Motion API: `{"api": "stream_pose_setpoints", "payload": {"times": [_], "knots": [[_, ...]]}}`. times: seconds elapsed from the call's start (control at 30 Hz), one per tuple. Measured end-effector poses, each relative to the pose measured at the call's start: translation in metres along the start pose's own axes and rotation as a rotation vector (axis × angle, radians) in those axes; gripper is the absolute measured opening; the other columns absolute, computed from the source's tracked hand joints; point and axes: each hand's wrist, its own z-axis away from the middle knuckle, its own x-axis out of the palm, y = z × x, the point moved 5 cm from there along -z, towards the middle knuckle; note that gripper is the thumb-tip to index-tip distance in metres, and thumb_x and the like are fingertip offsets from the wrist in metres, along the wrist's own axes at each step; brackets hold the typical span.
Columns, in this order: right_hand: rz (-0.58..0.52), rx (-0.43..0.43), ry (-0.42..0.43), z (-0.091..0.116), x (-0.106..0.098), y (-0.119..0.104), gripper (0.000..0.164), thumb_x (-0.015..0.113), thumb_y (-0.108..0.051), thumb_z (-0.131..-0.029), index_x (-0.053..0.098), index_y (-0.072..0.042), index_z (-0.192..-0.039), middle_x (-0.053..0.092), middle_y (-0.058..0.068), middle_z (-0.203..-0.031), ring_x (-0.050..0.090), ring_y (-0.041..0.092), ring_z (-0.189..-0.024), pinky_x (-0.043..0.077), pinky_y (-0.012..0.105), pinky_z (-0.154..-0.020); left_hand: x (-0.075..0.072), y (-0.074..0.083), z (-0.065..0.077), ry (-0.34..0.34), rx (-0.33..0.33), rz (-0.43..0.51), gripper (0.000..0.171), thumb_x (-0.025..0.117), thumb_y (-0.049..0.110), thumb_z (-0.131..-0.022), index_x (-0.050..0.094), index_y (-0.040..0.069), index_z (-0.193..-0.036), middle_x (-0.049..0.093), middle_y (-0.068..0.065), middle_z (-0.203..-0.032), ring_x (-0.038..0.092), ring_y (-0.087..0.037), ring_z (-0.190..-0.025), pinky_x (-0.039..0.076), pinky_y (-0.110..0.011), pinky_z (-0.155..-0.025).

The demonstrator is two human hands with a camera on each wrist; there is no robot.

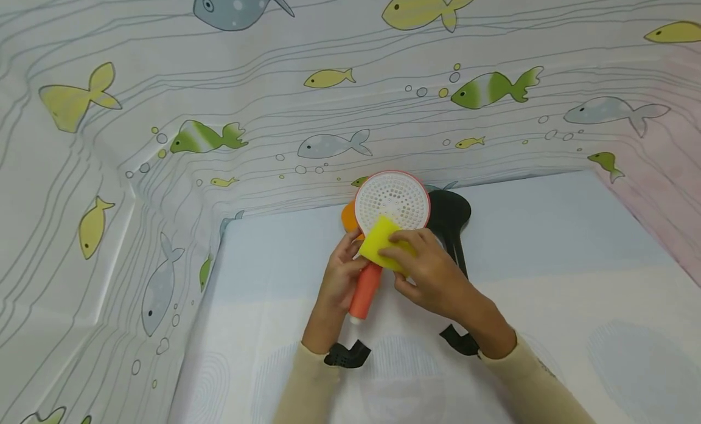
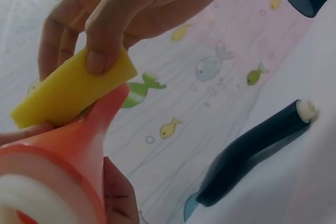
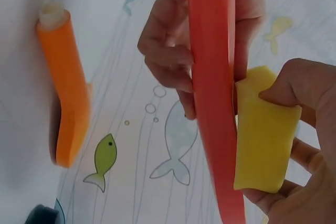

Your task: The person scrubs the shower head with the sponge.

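A skimmer with a white perforated head [image 1: 395,196] and a red handle [image 1: 364,297] is raised in front of the person, head pointing away. My left hand [image 1: 336,281] holds it around the upper handle, just below the head. A yellow sponge [image 1: 376,243] is pinched between the thumb and fingers of my right hand [image 1: 435,272]. It lies against the skimmer where head and handle meet, covering that part in the head view. From the right wrist, the sponge [image 3: 265,140] shows along the side of the red handle [image 3: 214,77], with the left hand's fingers behind it.
Beyond the skimmer, a black ladle-like utensil [image 1: 450,210] lies on the pale table to the right. An orange utensil [image 1: 348,217] peeks out at the left, mostly hidden; its handle [image 3: 65,87] shows in the right wrist view. A fish-patterned sheet [image 1: 263,101] rises behind the table.
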Motion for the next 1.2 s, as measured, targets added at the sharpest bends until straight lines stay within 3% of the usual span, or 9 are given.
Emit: {"api": "stream_pose_setpoints", "payload": {"times": [0.13, 0.3, 0.43, 0.53, 0.67, 0.83, 1.1, 1.2], "knots": [[-0.011, -0.011, -0.008, -0.001, -0.003, 0.000, 0.037, 0.073, -0.004, -0.076, 0.069, -0.013, -0.112, 0.059, 0.010, -0.122, 0.050, 0.028, -0.109, 0.052, 0.037, -0.087, -0.001, 0.002, 0.001, -0.012, 0.020, 0.076, 0.052, 0.041, -0.010, -0.095, 0.043, 0.012, -0.142, 0.056, -0.002, -0.117, 0.063, -0.014, -0.097, 0.057, -0.025, -0.083], [0.022, 0.007, 0.095, 0.000, -0.020, 0.021, 0.034, 0.069, -0.003, -0.076, 0.070, -0.009, -0.110, 0.058, 0.015, -0.123, 0.047, 0.035, -0.111, 0.046, 0.044, -0.090, 0.001, 0.003, 0.001, -0.019, 0.010, 0.080, 0.048, 0.046, -0.006, -0.098, 0.043, 0.013, -0.142, 0.057, -0.001, -0.113, 0.062, -0.014, -0.097, 0.057, -0.025, -0.082], [0.021, 0.104, 0.237, 0.007, -0.038, 0.045, 0.037, 0.067, 0.000, -0.077, 0.068, -0.003, -0.114, 0.054, 0.021, -0.127, 0.044, 0.041, -0.113, 0.042, 0.046, -0.088, 0.004, 0.000, 0.003, -0.063, -0.028, 0.042, 0.048, 0.049, -0.006, -0.097, 0.040, 0.011, -0.141, 0.058, -0.002, -0.116, 0.060, -0.014, -0.099, 0.056, -0.023, -0.083], [-0.004, 0.176, 0.275, 0.011, -0.044, 0.055, 0.043, 0.071, 0.000, -0.077, 0.065, -0.003, -0.119, 0.051, 0.022, -0.131, 0.042, 0.040, -0.115, 0.045, 0.041, -0.084, 0.007, -0.003, 0.005, -0.133, -0.054, -0.001, 0.056, 0.050, -0.009, -0.095, 0.036, 0.011, -0.145, 0.056, -0.002, -0.123, 0.057, -0.015, -0.102, 0.055, -0.022, -0.083], [-0.034, 0.153, 0.209, 0.010, -0.037, 0.052, 0.046, 0.073, -0.002, -0.077, 0.064, -0.005, -0.122, 0.051, 0.020, -0.132, 0.043, 0.037, -0.120, 0.048, 0.040, -0.087, 0.010, -0.004, 0.008, -0.209, -0.073, -0.033, 0.069, 0.054, -0.010, -0.092, 0.028, 0.016, -0.150, 0.050, -0.003, -0.133, 0.058, -0.016, -0.101, 0.056, -0.023, -0.078], [-0.050, 0.060, 0.125, 0.004, -0.021, 0.037, 0.043, 0.071, 0.000, -0.076, 0.067, -0.006, -0.119, 0.053, 0.017, -0.131, 0.044, 0.035, -0.122, 0.051, 0.043, -0.091, 0.007, 0.000, 0.009, -0.206, -0.072, -0.005, 0.075, 0.054, -0.009, -0.092, 0.024, 0.022, -0.153, 0.047, -0.009, -0.137, 0.062, -0.018, -0.102, 0.059, -0.028, -0.078], [-0.131, -0.021, 0.001, 0.003, -0.003, 0.010, 0.043, 0.067, -0.005, -0.078, 0.067, -0.013, -0.120, 0.057, 0.010, -0.128, 0.049, 0.027, -0.119, 0.054, 0.037, -0.090, 0.004, 0.005, 0.009, -0.259, -0.074, 0.185, 0.063, 0.043, -0.004, -0.102, 0.019, 0.019, -0.155, 0.053, -0.009, -0.137, 0.068, -0.022, -0.110, 0.057, -0.047, -0.090], [-0.177, -0.028, -0.022, 0.002, -0.003, 0.005, 0.042, 0.066, -0.004, -0.078, 0.067, -0.013, -0.118, 0.057, 0.008, -0.127, 0.050, 0.025, -0.120, 0.052, 0.035, -0.093, 0.002, 0.007, 0.009, -0.246, -0.070, 0.241, 0.052, 0.033, -0.003, -0.105, 0.021, 0.016, -0.151, 0.056, -0.006, -0.130, 0.067, -0.017, -0.111, 0.057, -0.041, -0.094]]}}
